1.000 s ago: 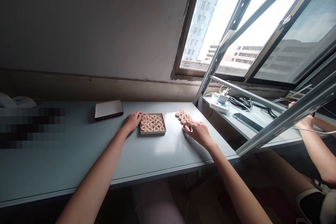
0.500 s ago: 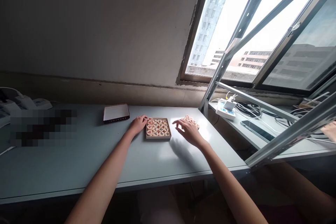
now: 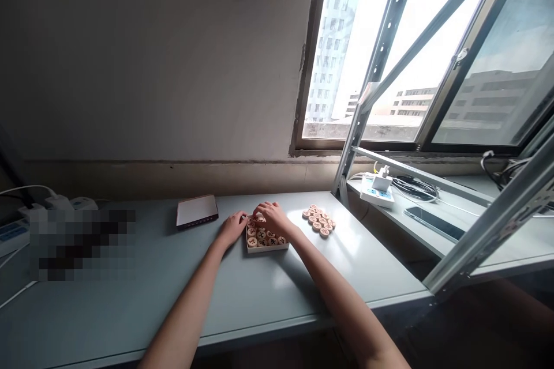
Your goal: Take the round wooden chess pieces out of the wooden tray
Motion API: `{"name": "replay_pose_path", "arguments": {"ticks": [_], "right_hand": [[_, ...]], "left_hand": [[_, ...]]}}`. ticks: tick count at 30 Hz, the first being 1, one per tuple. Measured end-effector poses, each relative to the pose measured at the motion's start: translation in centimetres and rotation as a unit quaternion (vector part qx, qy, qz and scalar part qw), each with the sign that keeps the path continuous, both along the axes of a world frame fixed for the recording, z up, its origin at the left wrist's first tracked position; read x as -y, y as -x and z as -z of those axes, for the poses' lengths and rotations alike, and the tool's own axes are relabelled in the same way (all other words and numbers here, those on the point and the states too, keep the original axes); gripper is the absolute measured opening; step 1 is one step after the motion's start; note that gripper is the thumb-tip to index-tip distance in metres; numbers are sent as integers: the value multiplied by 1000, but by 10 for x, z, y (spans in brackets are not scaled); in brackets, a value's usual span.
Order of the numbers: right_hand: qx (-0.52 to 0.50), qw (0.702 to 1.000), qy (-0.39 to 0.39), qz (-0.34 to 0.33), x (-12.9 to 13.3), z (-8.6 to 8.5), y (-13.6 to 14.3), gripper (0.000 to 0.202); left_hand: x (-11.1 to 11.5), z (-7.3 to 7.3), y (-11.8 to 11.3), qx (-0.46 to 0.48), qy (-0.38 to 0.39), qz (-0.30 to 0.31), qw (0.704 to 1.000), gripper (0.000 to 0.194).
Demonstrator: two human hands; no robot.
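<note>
A shallow open box (image 3: 268, 249) holds rows of round wooden Chinese chess pieces (image 3: 262, 235) with painted characters. My left hand (image 3: 234, 227) lies at the box's back left corner, its bent fingers gripping the edge. Over the back of the box is my right hand (image 3: 272, 218), fingers curled downward with the tips on a piece near the back left. The hand itself covers part of the back rows. To the right of the box, more loose chess pieces (image 3: 319, 221) lie flat in a cluster on the table.
A box lid (image 3: 197, 211) lies upturned at the back left of the grey table (image 3: 173, 282). At far left are white cables and devices beside a blurred patch. A metal frame (image 3: 346, 167) rises at right; behind it are a power strip (image 3: 376, 190), coiled cables and a phone (image 3: 435, 223).
My right hand has moved left from the loose pieces to the back of the box, uncovering the cluster. My left hand stays at the box's left edge. The camera view has shifted.
</note>
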State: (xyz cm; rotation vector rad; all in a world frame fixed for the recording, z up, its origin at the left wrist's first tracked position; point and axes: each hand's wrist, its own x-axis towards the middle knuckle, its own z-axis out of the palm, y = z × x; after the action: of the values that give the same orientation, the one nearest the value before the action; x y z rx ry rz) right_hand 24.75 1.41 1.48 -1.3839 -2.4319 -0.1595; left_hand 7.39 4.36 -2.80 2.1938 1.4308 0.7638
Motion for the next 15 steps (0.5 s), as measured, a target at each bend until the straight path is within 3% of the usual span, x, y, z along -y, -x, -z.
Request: {"name": "replay_pose_path", "arguments": {"ticks": [3, 8, 12, 15], "right_hand": [[-20, 998, 7, 65, 3, -6, -18, 22], [-15, 982, 50, 181, 12, -13, -75, 17], [-14, 976, 73, 206, 21, -6, -100, 20], [-25, 984, 72, 159, 24, -5, -81, 24]], "left_hand": [[-2, 2, 0, 0, 4, -6, 1000, 27], [-5, 5, 2, 24, 3, -7, 1000, 30], [-4, 4, 2, 38, -3, -7, 999, 30], [-4, 2, 2, 49, 1, -2, 999, 31]]}}
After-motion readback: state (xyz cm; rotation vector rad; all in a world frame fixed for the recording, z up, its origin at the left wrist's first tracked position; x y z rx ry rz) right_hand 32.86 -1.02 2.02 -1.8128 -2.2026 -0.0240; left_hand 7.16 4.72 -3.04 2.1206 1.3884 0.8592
